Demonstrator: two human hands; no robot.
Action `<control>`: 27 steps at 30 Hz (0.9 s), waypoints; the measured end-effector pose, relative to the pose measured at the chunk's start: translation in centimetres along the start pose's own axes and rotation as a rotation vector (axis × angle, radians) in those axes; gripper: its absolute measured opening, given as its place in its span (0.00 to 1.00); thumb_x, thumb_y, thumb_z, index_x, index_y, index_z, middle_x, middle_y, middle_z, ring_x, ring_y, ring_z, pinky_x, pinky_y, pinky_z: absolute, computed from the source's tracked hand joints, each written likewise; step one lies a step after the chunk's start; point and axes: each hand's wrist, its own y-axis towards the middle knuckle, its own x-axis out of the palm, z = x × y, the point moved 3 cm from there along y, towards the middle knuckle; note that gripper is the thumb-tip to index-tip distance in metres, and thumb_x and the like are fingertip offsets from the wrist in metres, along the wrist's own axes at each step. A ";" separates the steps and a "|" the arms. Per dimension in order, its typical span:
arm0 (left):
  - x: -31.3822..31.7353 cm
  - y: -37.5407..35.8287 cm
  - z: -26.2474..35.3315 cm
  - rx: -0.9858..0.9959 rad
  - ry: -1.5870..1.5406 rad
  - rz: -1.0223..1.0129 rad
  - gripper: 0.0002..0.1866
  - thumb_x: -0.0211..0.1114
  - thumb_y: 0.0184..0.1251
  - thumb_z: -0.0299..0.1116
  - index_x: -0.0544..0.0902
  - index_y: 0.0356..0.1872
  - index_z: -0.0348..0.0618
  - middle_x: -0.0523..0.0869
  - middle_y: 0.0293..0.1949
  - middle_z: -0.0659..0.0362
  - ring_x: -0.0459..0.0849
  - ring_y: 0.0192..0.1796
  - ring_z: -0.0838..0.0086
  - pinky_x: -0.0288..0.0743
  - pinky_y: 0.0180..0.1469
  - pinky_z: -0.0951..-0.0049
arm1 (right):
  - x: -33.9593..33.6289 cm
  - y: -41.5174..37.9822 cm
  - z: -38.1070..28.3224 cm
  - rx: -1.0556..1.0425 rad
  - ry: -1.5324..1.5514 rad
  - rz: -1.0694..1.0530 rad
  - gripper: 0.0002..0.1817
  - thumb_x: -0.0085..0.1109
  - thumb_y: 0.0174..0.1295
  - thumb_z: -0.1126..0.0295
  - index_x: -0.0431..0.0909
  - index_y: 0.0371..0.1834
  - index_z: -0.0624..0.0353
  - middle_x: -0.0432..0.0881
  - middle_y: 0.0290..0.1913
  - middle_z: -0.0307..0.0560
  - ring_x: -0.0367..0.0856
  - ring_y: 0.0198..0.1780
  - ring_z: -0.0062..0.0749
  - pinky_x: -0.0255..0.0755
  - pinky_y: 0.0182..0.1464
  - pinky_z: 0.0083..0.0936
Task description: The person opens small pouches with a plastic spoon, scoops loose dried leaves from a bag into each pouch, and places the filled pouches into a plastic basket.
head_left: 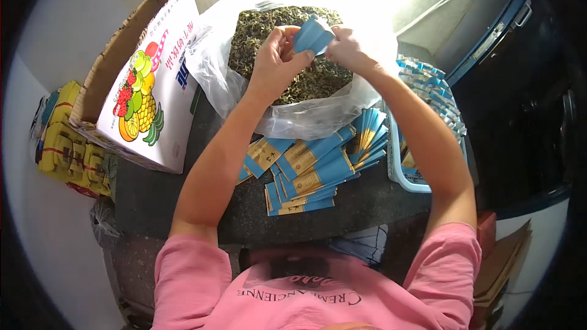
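Over a clear plastic bag (214, 70) of dried green leaves (254, 30), both hands hold one small blue packet (312, 36). My left hand (282, 61) grips its left side, the thumb along the lower edge. At its right edge, the fingers of my right hand (347, 47) are pinched together. Below the bag, blue and gold packets (312, 168) lie fanned out in overlapping rows on the dark table (367, 208). Whether the held packet has anything inside cannot be seen.
A white cardboard box (174, 91) with fruit pictures stands open at the left. Yellow packages (67, 140) are beyond it. On the right, partly behind my right arm, a light blue basket (408, 184) holds many blue packets (431, 85).
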 end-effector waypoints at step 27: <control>0.0 0.1 -0.9 0.019 0.127 0.020 0.27 0.70 0.57 0.36 0.75 0.56 0.33 0.82 0.40 0.57 0.79 0.40 0.79 0.75 0.45 0.76 | -6.5 -4.9 -8.3 -0.542 -0.245 -0.020 0.11 0.52 0.70 0.65 0.80 0.45 0.58 0.80 0.31 0.40 0.77 0.35 0.23 0.72 0.37 0.23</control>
